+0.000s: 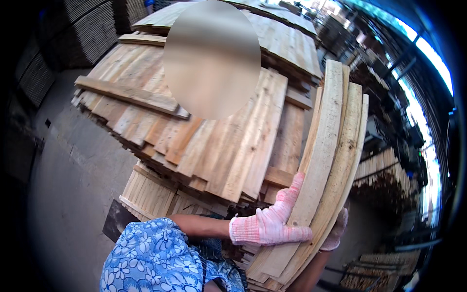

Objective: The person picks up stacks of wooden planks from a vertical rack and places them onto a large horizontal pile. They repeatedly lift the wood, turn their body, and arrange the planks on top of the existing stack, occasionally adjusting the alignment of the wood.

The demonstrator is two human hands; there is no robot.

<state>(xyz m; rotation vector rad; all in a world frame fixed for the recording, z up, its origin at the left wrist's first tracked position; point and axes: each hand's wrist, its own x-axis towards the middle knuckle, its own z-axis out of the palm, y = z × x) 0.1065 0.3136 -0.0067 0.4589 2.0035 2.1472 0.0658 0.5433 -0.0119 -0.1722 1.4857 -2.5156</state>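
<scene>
A bundle of several long wooden boards (316, 165) stands tilted at the right, with rough, pale faces and a slight curve. My left hand (275, 221), in a pink and white knitted glove, grips the bundle's left side, its thumb and a finger spread over the wood. On the opposite side, my right hand (335, 231) wears a similar glove and supports the boards; its fingers are mostly hidden behind them. Just left of the bundle lies a wide stack of planks (194, 151), laid side by side in layers. A blurred oval hides part of that stack.
A loose wooden strip (129, 95) lies across the stack. Below it is a lower pile of short boards (148, 192). More lumber piles stand at the far left (95, 31) and at the right (382, 170). Grey concrete floor (78, 194) runs along the left.
</scene>
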